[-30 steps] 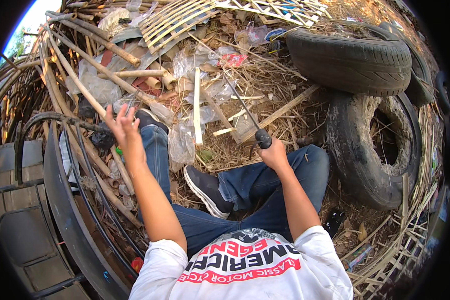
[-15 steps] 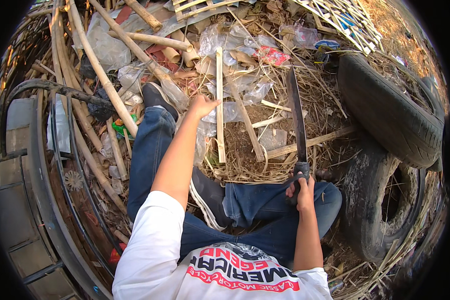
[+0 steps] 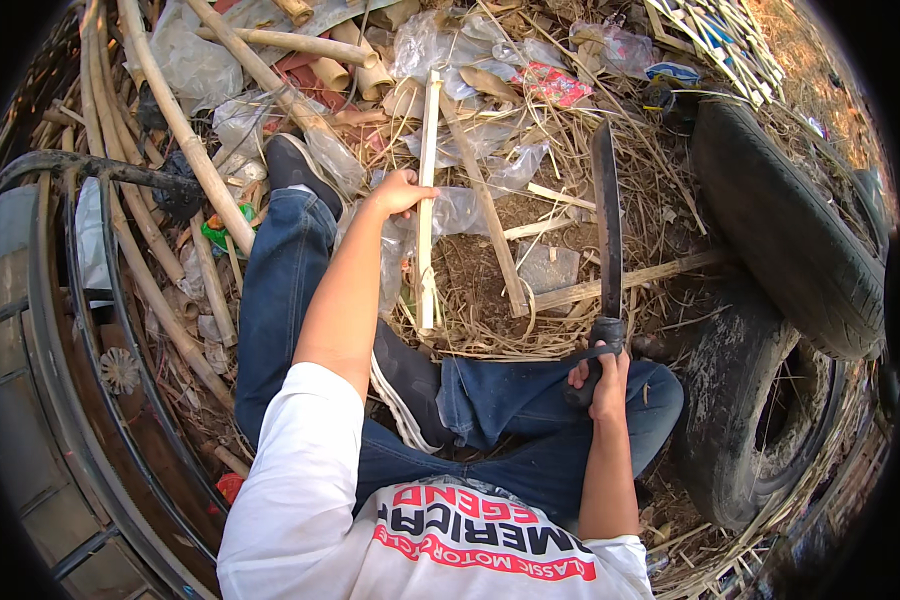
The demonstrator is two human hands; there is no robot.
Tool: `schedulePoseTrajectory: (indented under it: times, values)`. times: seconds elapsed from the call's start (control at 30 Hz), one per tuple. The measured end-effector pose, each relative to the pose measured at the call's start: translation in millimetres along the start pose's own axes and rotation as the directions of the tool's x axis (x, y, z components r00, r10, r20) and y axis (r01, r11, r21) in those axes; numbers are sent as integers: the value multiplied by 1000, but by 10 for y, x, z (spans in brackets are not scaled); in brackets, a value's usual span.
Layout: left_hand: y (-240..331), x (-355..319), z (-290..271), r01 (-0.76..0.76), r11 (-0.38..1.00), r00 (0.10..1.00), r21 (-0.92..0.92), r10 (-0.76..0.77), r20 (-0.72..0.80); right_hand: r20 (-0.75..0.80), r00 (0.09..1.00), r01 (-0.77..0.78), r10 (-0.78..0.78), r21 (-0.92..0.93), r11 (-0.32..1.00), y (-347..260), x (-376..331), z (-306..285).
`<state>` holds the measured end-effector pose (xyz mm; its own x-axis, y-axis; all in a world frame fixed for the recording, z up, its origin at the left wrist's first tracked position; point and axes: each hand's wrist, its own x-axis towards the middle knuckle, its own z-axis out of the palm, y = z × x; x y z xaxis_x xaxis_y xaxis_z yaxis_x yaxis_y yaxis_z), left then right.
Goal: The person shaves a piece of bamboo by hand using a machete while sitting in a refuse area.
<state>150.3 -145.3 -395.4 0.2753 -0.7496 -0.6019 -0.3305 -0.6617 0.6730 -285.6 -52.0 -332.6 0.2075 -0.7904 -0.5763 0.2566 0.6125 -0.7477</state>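
Bamboo strip [image 3: 427, 200], pale and thin, is looking light and stiff but splintery; the left hand [image 3: 400, 192] is gripping it mid-length, just beyond the raised knee. Right hand [image 3: 598, 375] is clutching the machete [image 3: 606, 230] handle, blade heavy.

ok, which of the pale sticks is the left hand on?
The upright split strip, gripped by the left hand near its upper part; the slanted stick beside it lies untouched.

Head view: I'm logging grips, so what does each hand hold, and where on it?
Right hand grips a machete by its dark handle. Left hand holds a pale bamboo strip near its upper part.
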Motion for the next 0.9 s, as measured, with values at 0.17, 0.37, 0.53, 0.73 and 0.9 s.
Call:
schedulePoseTrajectory:
  times: [0.17, 0.37, 0.53, 0.73, 0.9]
  values:
    - [7, -695, -206, -43, 802, 984, -596, 137, 114, 72, 997, 41, -37, -66, 997, -54, -86, 13]
    - [77, -1610, -291, -311, 610, 933, -729, 342, -112, 173, 982, 99, -78, -117, 988, -14, -190, 1]
    - [734, -2116, -183, -616, 424, 758, -664, 548, -353, 171, 977, 153, -123, -175, 973, -61, -359, 68]
    - [1409, -2217, 64, -690, 177, 573, -702, 727, -380, 286, 936, 253, -204, -143, 957, -134, -588, 127]
    - [1790, -2127, 471, -712, 113, 479, -693, 800, -361, 208, 932, 323, -297, -106, 940, -133, -584, 198]
